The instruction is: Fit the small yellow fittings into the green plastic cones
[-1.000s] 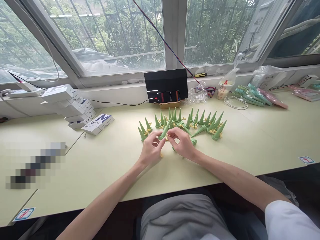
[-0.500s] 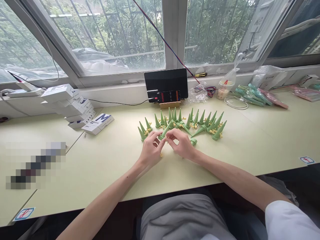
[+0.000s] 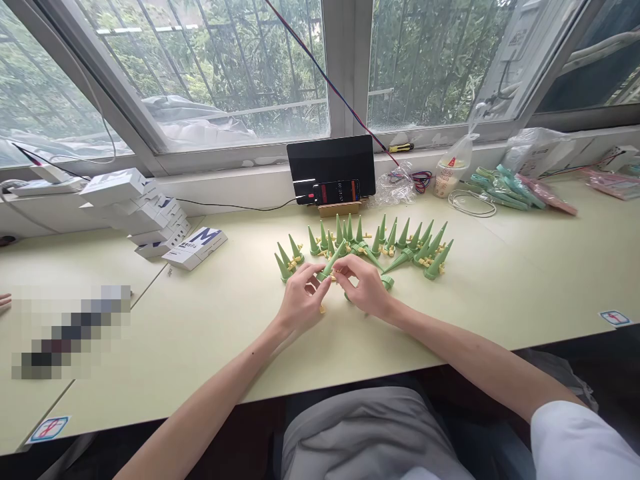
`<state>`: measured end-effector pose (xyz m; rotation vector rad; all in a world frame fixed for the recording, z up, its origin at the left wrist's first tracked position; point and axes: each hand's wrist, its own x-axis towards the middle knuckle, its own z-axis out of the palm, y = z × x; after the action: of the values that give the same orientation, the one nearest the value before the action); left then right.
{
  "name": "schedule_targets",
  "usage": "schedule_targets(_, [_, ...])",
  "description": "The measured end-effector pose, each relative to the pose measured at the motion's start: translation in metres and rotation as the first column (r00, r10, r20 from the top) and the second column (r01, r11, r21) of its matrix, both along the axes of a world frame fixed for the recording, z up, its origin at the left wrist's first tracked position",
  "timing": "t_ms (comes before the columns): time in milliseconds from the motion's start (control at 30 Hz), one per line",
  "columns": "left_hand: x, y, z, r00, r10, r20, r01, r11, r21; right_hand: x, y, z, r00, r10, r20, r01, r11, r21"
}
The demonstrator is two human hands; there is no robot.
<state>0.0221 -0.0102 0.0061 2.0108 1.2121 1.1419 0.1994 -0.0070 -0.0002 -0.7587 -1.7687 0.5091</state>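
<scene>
My left hand is closed around the base of a green plant watering spike, its tip pointing up and to the right. Fingertips of my right hand pinch at a small yellow valve beside that base; the fingers partly cover it. Behind both hands stand several more green spikes, many with yellow valves at their bases. A few spikes lie on their sides. Under my right hand lies another green piece, partly hidden. A loose yellow piece rests on the table by my left wrist.
A phone on a cardboard stand leans before a black panel. White boxes are stacked at the left. A bagged cup, a cable and plastic packets sit back right. Another person's fingers show at the left edge.
My right fingertips have shifted slightly at the spike's base; my left hand stays around the spike. Another person's fingers have come in at the left edge.
</scene>
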Motion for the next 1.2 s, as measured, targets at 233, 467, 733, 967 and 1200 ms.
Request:
schedule_targets(233, [-0.001,0.0003,0.0001,1.0,-0.029,0.008,0.029,1.0,0.001,0.001,0.0007,0.0008,1.0,-0.014,0.0,0.014,1.0,-0.021])
schedule_targets(467, [0.0,-0.0008,0.0023,1.0,-0.031,0.006,0.031,1.0,-0.006,0.0003,-0.0002,0.0016,1.0,-0.009,-0.012,0.009,1.0,-0.018])
schedule_targets(733, [0.0,-0.0013,0.0019,0.999,-0.029,-0.025,0.03,0.999,0.036,0.0004,-0.0009,0.0014,0.999,-0.009,-0.032,0.008,0.999,-0.049])
schedule_targets(967, [-0.0003,-0.0017,-0.0004,0.998,-0.039,-0.054,0.042,0.997,0.058,0.0006,-0.0018,0.0023,0.999,-0.019,-0.048,0.014,0.996,-0.092])
schedule_targets(1200, [0.0008,-0.0018,-0.0001,0.998,-0.049,-0.045,0.052,0.997,0.053,0.0003,-0.0022,0.0021,0.998,-0.04,-0.056,0.035,0.996,-0.088])
